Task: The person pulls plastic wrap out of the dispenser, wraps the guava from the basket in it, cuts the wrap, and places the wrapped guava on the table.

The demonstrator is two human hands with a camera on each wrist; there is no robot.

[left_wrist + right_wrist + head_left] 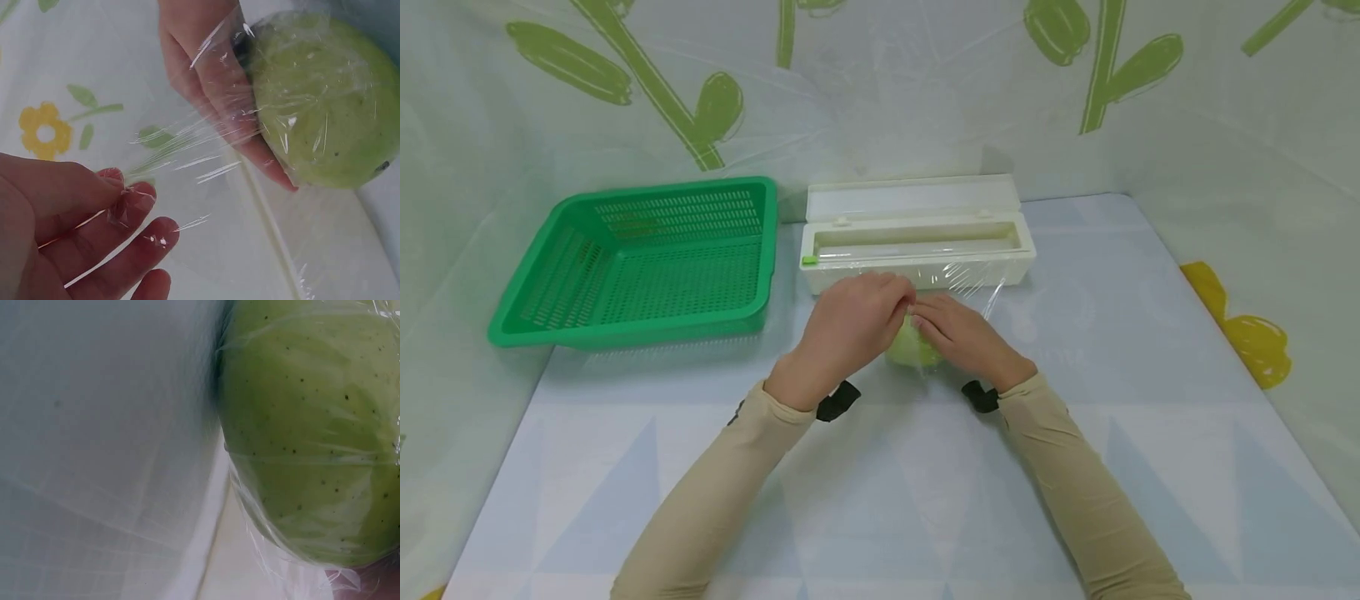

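A round green fruit with dark specks point(325, 106) lies on the table in front of the white box, covered by clear plastic wrap point(187, 156). With thumb and fingertips, my left hand point(857, 321) pinches a gathered end of the wrap, pulled taut from the fruit in the left wrist view. My right hand point(966, 337) rests against the fruit's side, its visible fingers straight in the left wrist view; its thumb is hard to make out there. Close up, the right wrist view has the film-covered fruit point(312, 437), with creases across its skin.
Behind the hands stands a white plastic-wrap dispenser point(917, 271) with its lid raised; film stretches over its front. A green perforated basket point(632, 329) is at the back left. Patterned sheeting point(910, 108) rises behind the table point(880, 508).
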